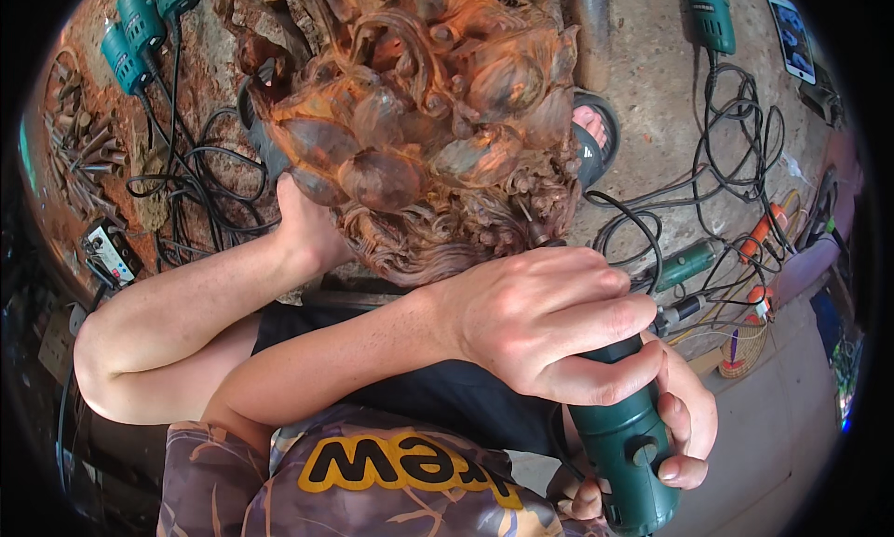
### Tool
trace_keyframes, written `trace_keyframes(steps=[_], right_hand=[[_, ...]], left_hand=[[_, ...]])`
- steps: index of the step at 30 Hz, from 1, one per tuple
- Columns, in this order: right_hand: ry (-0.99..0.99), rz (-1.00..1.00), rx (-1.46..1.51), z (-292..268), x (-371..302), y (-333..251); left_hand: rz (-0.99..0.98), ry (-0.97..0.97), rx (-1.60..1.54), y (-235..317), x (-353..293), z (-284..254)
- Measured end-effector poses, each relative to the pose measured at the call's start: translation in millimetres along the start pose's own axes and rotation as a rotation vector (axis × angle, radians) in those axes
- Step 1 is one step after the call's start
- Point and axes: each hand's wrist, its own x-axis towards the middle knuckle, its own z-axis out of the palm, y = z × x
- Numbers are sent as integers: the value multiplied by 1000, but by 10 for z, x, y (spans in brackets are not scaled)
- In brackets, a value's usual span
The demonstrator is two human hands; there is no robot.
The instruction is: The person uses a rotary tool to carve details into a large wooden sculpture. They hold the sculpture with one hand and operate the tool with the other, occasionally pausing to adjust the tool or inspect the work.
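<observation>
A large carved reddish-brown wooden piece (pixel 438 118), with rounded lobes and curling strands, stands in front of me between my feet. My left hand (pixel 559 323) reaches across my body and closes over the upper part of a green electric die grinder (pixel 622 444). Around its lower body, from the right side, wrap the fingers of my right hand (pixel 684 425). A thin metal bit (pixel 533 222) shows at the carving's near right edge, just above my left knuckles. My left hand hides the grinder's front end.
Several green power tools (pixel 140 34) lie far left above tangled black cables (pixel 200 178), wood scraps (pixel 88 150) and a power strip (pixel 110 253). Another green tool (pixel 710 15), a phone (pixel 793 39), cords (pixel 722 164) and an orange tool (pixel 764 234) lie right. My sandalled feet flank the carving.
</observation>
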Motion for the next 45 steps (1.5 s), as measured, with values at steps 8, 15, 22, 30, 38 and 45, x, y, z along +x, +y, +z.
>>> trace_keyframes(steps=[8, 15, 22, 30, 38, 45], right_hand=[[-199, 87, 130, -79, 217, 59], [-217, 136, 58, -86, 257, -21], [-54, 69, 95, -19, 150, 25], [100, 134, 141, 0, 22, -51], [67, 237, 113, -50, -37, -167], [109, 178, 128, 2, -26, -134]], left_hand=[[-9, -71, 11, -3, -34, -47], [-11, -67, 7, -2, -34, -39], [21, -58, 23, -2, -29, -35], [19, -30, 1, -19, -10, -28], [13, 4, -35, -9, 1, -2], [-19, 33, -34, 32, 19, 0]])
